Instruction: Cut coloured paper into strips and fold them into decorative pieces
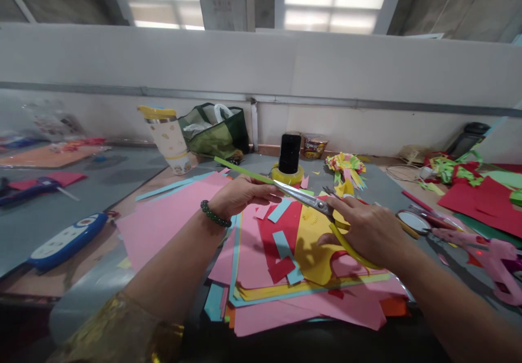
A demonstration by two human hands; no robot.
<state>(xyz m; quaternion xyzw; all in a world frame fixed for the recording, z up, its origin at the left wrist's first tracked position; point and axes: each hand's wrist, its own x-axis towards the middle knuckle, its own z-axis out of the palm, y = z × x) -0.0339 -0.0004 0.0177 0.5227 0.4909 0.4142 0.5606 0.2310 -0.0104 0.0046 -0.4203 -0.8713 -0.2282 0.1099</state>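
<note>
My left hand [247, 193] pinches a narrow green paper strip [232, 166], which sticks out to the upper left. In my right hand [365, 227] is a pair of scissors [312, 200] with yellow handles and metal blades. The blade tips meet the strip's right end, close to my left fingertips. Whether the blades are fully closed, I cannot tell. Beneath both hands lies a pile of coloured paper, with pink sheets [261, 317] at the front. On top rest a yellow paper piece [312, 243], red paper [281, 268] and light blue strips [281, 243].
A phone [290, 154] leans upright on a yellow tape roll [290, 176]. Behind stand a tumbler [167, 143] and a green bag [220, 135]. A paper-strip flower [346, 164] sits back right. A pink glue gun [485, 254] lies right, a blue case [69, 241] left.
</note>
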